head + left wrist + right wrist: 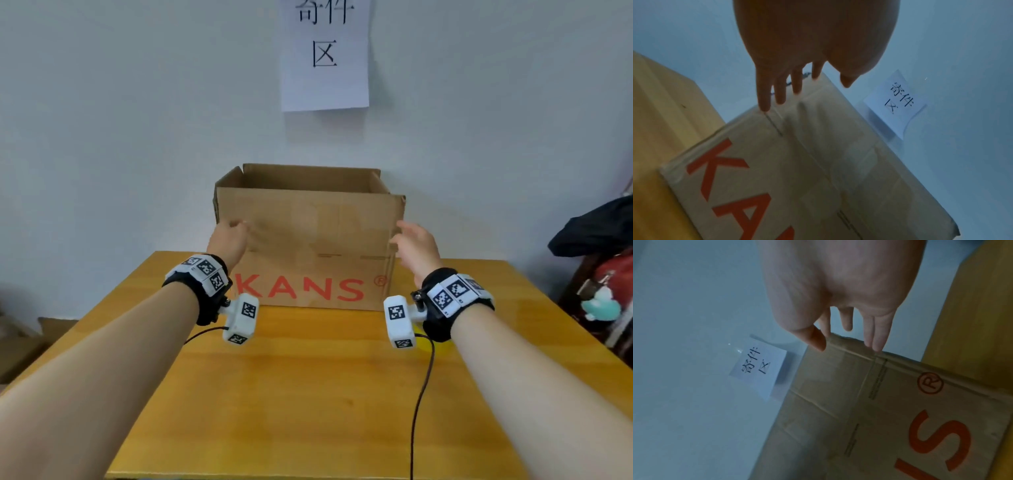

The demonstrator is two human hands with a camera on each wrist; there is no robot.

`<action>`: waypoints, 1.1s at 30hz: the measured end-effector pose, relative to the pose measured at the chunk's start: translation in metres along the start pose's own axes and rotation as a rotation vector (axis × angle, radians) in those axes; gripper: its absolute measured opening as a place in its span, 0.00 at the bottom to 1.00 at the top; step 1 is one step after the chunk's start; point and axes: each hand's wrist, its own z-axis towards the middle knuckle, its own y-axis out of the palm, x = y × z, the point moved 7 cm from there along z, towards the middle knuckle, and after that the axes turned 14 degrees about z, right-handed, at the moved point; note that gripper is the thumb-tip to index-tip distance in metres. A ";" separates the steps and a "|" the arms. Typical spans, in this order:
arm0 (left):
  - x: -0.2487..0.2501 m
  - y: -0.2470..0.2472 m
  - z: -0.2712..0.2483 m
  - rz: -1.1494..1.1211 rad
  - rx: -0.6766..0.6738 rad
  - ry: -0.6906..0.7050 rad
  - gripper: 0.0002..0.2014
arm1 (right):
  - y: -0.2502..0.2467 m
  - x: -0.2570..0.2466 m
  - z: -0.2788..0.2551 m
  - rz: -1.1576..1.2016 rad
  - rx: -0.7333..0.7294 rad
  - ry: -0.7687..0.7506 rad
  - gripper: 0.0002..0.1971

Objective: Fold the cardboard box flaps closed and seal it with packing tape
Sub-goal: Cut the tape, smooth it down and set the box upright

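A brown cardboard box (308,236) with red "KANS" lettering stands on the far part of the wooden table (308,377), all its top flaps upright. My left hand (228,240) is at the box's (818,162) left front edge, fingers (781,91) straight and reaching to the corner. My right hand (416,246) is at the right front edge of the box (879,410), with straight fingers (878,334) and the thumb at the flap's corner. Neither hand grips anything. No packing tape roll can be made out.
A white paper sign (324,54) hangs on the wall behind the box. Dark and red bags (603,260) sit at the right of the table. Something yellow (435,342) lies under my right wrist. Cables run from both wrist cameras across the table.
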 end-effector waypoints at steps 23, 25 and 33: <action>0.007 0.184 -0.028 0.265 -0.848 -0.081 0.19 | -0.005 0.160 0.004 -0.632 -0.377 0.517 0.16; 0.004 0.176 -0.028 0.291 -0.853 -0.050 0.19 | 0.026 0.155 -0.005 -0.489 -0.469 0.506 0.17; -0.006 0.158 -0.023 0.173 -0.720 -0.088 0.13 | 0.031 0.127 -0.002 -0.509 -0.427 0.309 0.12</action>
